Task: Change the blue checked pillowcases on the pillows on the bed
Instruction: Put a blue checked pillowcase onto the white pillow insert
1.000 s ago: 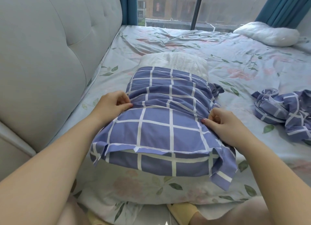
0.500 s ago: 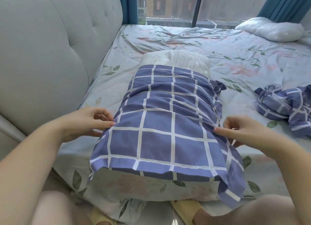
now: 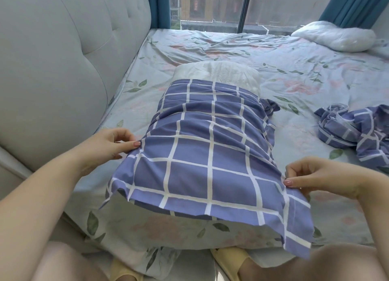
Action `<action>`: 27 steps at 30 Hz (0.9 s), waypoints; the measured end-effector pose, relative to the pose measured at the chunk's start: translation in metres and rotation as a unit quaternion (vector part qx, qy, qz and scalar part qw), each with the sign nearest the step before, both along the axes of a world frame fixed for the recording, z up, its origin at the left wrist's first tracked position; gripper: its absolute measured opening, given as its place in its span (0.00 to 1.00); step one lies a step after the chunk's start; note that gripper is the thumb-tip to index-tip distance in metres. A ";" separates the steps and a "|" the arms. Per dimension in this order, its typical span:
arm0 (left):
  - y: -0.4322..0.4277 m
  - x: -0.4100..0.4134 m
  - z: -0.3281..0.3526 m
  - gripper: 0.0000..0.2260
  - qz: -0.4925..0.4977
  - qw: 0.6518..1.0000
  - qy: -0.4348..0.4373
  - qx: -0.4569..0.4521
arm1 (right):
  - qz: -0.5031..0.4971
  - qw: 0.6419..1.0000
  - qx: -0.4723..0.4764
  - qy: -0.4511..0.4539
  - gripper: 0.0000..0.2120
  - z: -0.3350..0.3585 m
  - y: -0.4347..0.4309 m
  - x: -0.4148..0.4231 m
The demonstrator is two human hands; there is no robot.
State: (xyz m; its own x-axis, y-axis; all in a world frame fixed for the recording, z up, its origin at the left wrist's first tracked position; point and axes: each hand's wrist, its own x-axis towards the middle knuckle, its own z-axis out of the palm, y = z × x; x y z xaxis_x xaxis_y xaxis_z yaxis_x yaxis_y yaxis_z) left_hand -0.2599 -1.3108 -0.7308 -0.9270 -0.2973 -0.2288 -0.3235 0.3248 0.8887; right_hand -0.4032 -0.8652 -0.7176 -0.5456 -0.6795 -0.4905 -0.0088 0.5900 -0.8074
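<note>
The left hand [image 3: 107,148] pinches the left side hem of the blue checked pillowcase [image 3: 206,154] between thumb and curled fingers, and the right hand [image 3: 320,177] pinches the opposite side hem the same way, thumb on top of the cloth and the other fingers bent beneath or beside it. Between the two hands the pillowcase is stretched flat and slightly raised, its open near end drooping toward the person over the edge of the bed [image 3: 294,81]. Beyond the hands the cloth bunches in cross folds around a white pillow [image 3: 219,72], whose bare far end sticks out of the case and rests on the floral sheet. Past the right hand, to its outer side and well apart from it, a second checked pillowcase [image 3: 357,131] lies crumpled on the bed, and farther off the same way an uncovered pillow [image 3: 336,36] sits near the teal curtain [image 3: 347,5]. On the outer side of the left hand rises the padded grey headboard [image 3: 52,59]. Below the hands, under the hanging hem, a yellow slipper [image 3: 229,257] shows on the floor
</note>
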 end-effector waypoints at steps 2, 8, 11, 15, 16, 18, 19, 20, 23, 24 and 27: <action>0.007 -0.004 0.000 0.08 0.013 0.999 0.029 -0.030 | -0.011 1.000 -0.003 -0.001 0.17 -0.001 0.000 -0.004; 0.022 -0.017 0.001 0.07 0.047 0.994 0.096 -0.037 | -0.017 0.995 0.031 0.097 0.11 -0.002 -0.011 -0.007; 0.019 -0.011 -0.001 0.14 -0.008 0.999 -0.036 -0.013 | -0.021 0.992 0.045 0.118 0.11 -0.006 -0.012 -0.008; -0.001 0.005 -0.003 0.34 -0.039 0.965 -0.230 0.117 | -0.022 0.998 0.056 0.036 0.15 -0.007 -0.009 -0.008; -0.006 0.008 -0.002 0.37 -0.040 0.959 -0.237 0.150 | -0.031 0.999 0.045 0.004 0.13 -0.006 -0.007 -0.007; -0.012 0.014 0.001 0.42 -0.054 0.950 -0.237 0.194 | -0.048 0.996 0.023 -0.073 0.03 -0.005 -0.002 -0.008; -0.013 0.017 0.002 0.44 -0.067 0.945 -0.241 0.209 | -0.046 0.993 0.022 -0.108 0.12 -0.008 0.003 -0.011; -0.014 0.021 0.003 0.44 -0.077 0.941 -0.243 0.221 | -0.034 0.989 0.026 -0.141 0.19 -0.011 0.008 -0.013; -0.018 0.027 0.003 0.37 -0.099 0.937 -0.246 0.228 | -0.006 0.985 0.031 -0.170 0.28 -0.016 0.012 -0.014; -0.020 0.027 0.001 0.35 -0.093 0.940 -0.239 0.225 | -0.001 0.986 0.033 -0.161 0.29 -0.015 0.010 -0.013; -0.021 0.022 -0.003 0.37 -0.037 0.953 -0.212 0.211 | -0.028 0.992 0.034 -0.115 0.21 -0.010 0.000 -0.009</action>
State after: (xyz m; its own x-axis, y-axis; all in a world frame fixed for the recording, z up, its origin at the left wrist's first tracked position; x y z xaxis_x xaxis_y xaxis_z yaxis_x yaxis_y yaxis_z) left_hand -0.2379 -1.3319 -0.7340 -0.7394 -0.0326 -0.6725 -0.6730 0.0035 0.7397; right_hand -0.4125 -0.8654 -0.7278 -0.4502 -0.6115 -0.6507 0.2055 0.6382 -0.7419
